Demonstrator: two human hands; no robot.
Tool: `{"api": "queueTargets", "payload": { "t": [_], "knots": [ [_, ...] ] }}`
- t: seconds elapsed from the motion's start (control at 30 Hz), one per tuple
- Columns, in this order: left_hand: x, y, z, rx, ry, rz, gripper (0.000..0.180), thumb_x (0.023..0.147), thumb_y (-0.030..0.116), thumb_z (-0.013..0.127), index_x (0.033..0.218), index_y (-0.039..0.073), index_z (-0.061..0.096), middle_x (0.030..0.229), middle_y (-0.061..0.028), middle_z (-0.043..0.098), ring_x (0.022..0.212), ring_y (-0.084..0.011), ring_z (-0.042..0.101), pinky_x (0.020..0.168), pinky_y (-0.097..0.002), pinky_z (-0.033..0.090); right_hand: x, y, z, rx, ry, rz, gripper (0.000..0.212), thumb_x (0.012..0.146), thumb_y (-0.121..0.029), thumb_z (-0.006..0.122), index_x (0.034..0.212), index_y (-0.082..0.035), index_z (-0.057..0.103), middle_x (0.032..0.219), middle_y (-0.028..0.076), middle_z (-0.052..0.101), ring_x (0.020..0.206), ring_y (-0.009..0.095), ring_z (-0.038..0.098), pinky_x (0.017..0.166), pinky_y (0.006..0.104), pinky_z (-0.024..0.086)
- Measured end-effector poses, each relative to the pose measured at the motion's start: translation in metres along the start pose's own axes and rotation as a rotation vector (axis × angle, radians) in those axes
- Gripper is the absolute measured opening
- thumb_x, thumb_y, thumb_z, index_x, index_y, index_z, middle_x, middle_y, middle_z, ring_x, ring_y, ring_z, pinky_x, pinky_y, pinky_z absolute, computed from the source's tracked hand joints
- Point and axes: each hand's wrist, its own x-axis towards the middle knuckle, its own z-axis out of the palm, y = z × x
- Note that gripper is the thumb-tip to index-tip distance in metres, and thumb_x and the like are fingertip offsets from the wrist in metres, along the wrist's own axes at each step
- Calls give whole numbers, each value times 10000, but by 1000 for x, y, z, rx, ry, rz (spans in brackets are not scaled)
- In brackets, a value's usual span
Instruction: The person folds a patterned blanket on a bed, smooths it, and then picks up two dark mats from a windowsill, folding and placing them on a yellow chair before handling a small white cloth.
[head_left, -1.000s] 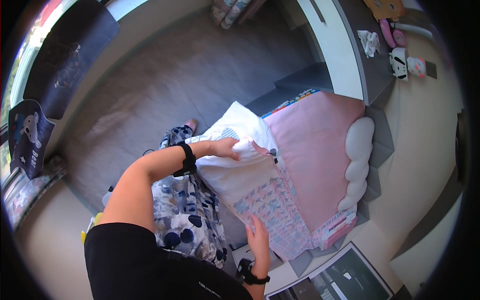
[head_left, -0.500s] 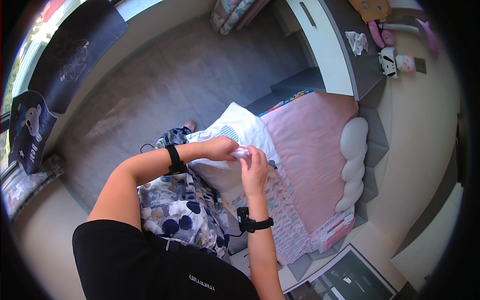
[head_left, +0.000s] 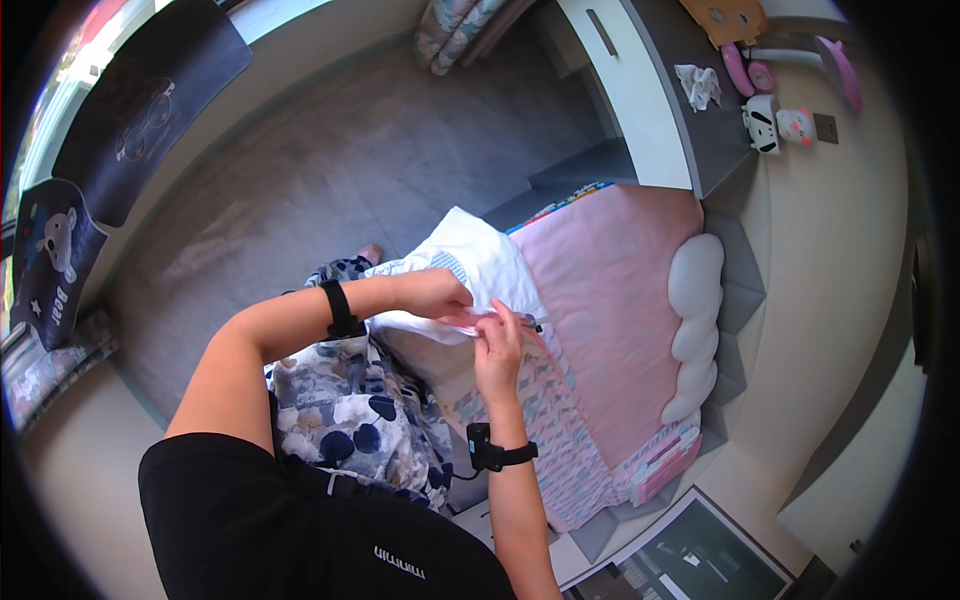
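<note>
Over my lap and the bed's near edge lies a white cloth (head_left: 492, 252) with a light-blue striped patch. In front of it, my left hand (head_left: 438, 292) is closed, its fingertips pinching a small pink-and-white piece of cloth (head_left: 459, 322). My right hand (head_left: 498, 350) grips the same piece from the other side, thumb and fingers together. Its exact kind is hard to make out, since the fingers cover much of it. A small dark spot shows just past my right fingertips. Both wrists wear black bands.
A pink bed sheet (head_left: 610, 270) spreads to the right, with a white cloud-shaped cushion (head_left: 695, 300) at its far side. A patterned blanket (head_left: 560, 440) covers the bed's near part. Beyond stands a white-fronted cabinet (head_left: 635, 95) with toys on top. Grey floor (head_left: 290, 170) stretches left.
The pink-and-white piece, bunched between my fingers before, now lies lower and more drawn out. My hands have shifted slightly, the right one changing its grip. The whole view has moved a little.
</note>
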Motion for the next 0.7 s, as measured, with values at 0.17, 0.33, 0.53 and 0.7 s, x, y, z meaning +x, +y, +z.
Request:
{"api": "queueTargets", "payload": {
  "t": [0.17, 0.33, 0.53, 0.7],
  "knots": [
    [3, 6, 12, -117, 51, 29, 170, 729, 191, 509, 777, 31, 541, 653, -146, 544, 588, -278, 523, 543, -321, 404, 7, 5, -5, 170, -76, 153, 124, 629, 50, 495, 720, -15, 441, 754, 133, 512, 675, 260, 505, 586, 298, 400],
    [-6, -6, 10, -341, -104, -162, 255, 745, 249, 517, 893, 46, 475, 780, -113, 547, 727, -216, 530, 616, -298, 400, 6, 0, -14, 168, -178, 166, 103, 651, 46, 480, 721, -17, 438, 642, 126, 488, 597, 249, 499, 524, 304, 381],
    [-32, -53, 13, 100, -218, -209, 379, 632, 286, 615, 878, 28, 484, 789, -139, 545, 756, -271, 524, 674, -334, 407, 3, -3, -53, 76, 73, 326, 102, 660, 40, 505, 722, -8, 441, 661, 131, 490, 595, 252, 488, 543, 301, 387],
    [-47, -61, 13, 27, 33, -340, 410, 617, 143, 642, 955, 40, 435, 921, -142, 500, 837, -277, 497, 709, -322, 409, -5, 7, -76, 128, 207, 398, 112, 664, 37, 528, 729, -5, 447, 675, 100, 511, 594, 188, 498, 553, 267, 403]
  ]
}}
